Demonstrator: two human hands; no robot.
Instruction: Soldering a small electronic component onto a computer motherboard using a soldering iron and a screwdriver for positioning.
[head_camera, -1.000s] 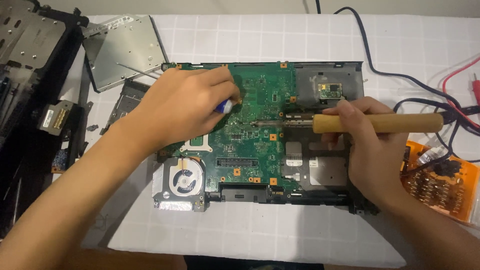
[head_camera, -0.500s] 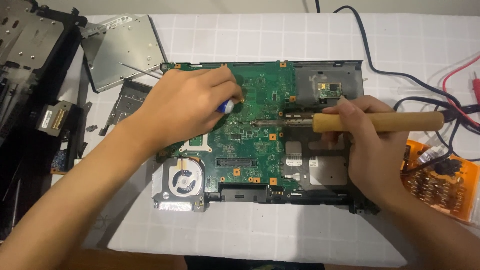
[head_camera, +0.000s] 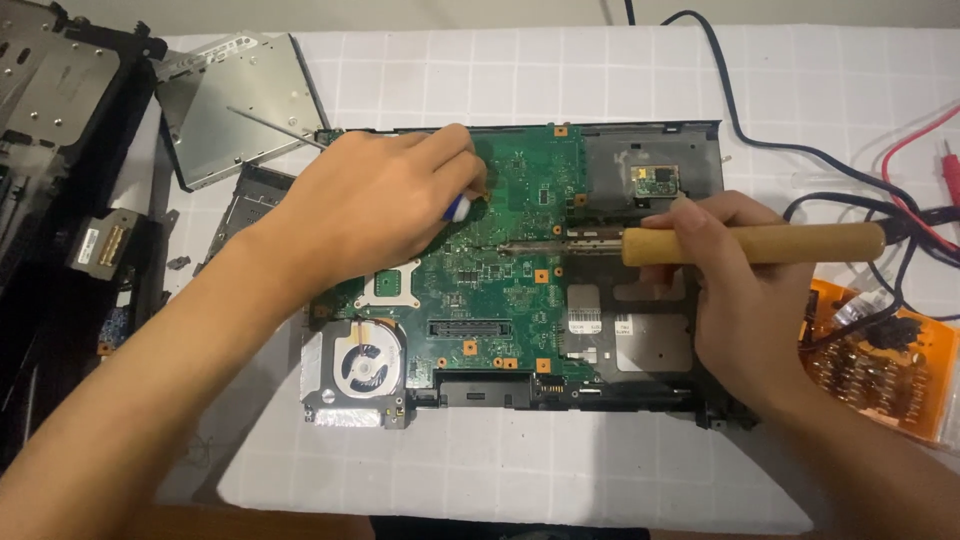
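Soldering on green motherboard (head_camera: 520, 290) lying on bench (head_camera: 560, 470): right hand (head_camera: 745, 300) grip closed around wooden-handled soldering iron (head_camera: 750, 243), left hand (head_camera: 375, 205) pinching small blue-white tool (head_camera: 457, 207); probably needing steady tip contact next.

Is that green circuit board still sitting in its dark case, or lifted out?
In: the green circuit board lies flat inside the dark case, whose rim frames it.

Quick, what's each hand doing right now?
Left hand: closed on a small blue-and-white tool over the green circuit board.
Right hand: closed on the wooden-handled soldering iron.
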